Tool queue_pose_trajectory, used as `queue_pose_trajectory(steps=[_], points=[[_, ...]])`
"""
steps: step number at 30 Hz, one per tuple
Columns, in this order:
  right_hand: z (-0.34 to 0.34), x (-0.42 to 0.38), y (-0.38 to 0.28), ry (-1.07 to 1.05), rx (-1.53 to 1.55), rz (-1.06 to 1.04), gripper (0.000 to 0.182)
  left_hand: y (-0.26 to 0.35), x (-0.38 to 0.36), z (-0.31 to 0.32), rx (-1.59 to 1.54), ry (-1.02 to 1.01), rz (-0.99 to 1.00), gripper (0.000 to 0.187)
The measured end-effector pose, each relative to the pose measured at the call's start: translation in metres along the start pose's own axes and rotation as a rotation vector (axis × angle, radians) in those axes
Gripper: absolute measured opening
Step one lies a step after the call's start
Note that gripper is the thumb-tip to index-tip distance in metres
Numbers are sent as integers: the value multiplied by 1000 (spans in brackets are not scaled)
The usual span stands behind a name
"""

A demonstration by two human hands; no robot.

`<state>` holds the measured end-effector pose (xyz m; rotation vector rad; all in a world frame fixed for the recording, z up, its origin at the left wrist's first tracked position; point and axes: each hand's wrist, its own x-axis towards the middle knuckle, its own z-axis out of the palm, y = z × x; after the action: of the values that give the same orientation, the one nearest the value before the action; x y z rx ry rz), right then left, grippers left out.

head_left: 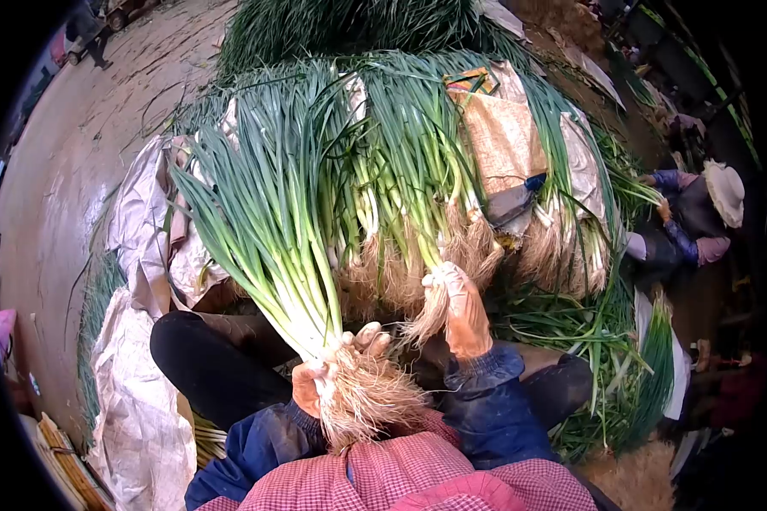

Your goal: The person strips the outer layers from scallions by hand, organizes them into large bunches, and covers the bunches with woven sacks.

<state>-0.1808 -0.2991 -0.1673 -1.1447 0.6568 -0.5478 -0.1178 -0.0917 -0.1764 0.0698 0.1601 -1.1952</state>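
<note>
Gathered in my left hand is a large bunch of green onions; its white stems and tangled roots rest near my lap, and its leaves fan up and to the left. The fingertips show on the right side of the stems. My right hand, in a pale soiled glove, is closed around the root end of a smaller bunch of green onions, whose leaves reach up over the pile. Just ahead lies the pile of green onions with roots toward me.
A woven sack and a dark object lie on the pile. Pale sheeting is at the left. Loose leaves and another bunch are at the right. A co-worker in a hat sits at the far right.
</note>
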Motion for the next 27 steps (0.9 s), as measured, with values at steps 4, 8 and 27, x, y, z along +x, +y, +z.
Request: queue_pose_trajectory(steps=[4,8,27], points=[[-7,14,28,94,-1034,-124,21,-6,-2,1,8,47,47,52],[22,-47,32,-288,-1136,-446,20,5,-4,-22,-111,175,-132,52],[15,-50,44,-30,265,21,39,-5,2,-4,27,176,3,45]])
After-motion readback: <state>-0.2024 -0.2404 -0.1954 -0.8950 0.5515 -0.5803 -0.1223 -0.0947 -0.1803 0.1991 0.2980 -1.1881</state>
